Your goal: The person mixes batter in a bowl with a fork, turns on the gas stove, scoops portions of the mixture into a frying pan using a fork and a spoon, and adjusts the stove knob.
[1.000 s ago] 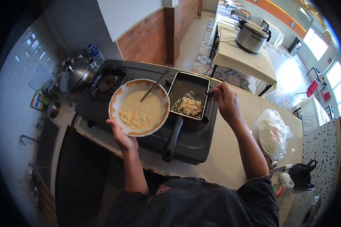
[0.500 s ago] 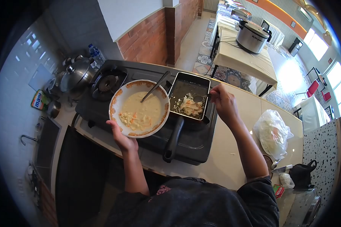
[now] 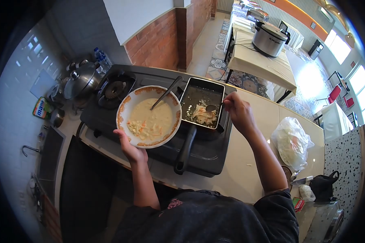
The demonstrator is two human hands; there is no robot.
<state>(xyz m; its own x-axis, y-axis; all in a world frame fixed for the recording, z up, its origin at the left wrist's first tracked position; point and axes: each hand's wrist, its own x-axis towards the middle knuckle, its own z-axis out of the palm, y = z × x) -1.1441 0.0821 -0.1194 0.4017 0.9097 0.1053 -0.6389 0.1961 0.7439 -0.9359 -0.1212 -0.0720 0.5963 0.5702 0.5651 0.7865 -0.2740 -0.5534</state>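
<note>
My left hand grips the near rim of a white bowl with an orange-patterned edge. Pale batter with vegetable shreds fills it, and a dark-handled utensil leans inside. Beside the bowl, a rectangular pan sits on the stove, its black handle pointing toward me. A clump of battered vegetables lies in oil in the pan's near part. My right hand is closed on a spoon at the pan's right edge, with the spoon's bowl on the clump.
Left of the bowl is a second burner, with a lidded steel pot and a water bottle behind. A plastic bag and a black pouch lie on the right counter. A rice cooker stands on a far table.
My right hand has shifted slightly left and down, and the spoon's bowl has come onto the clump, which looks flatter. The bowl and my left hand stay nearly still.
</note>
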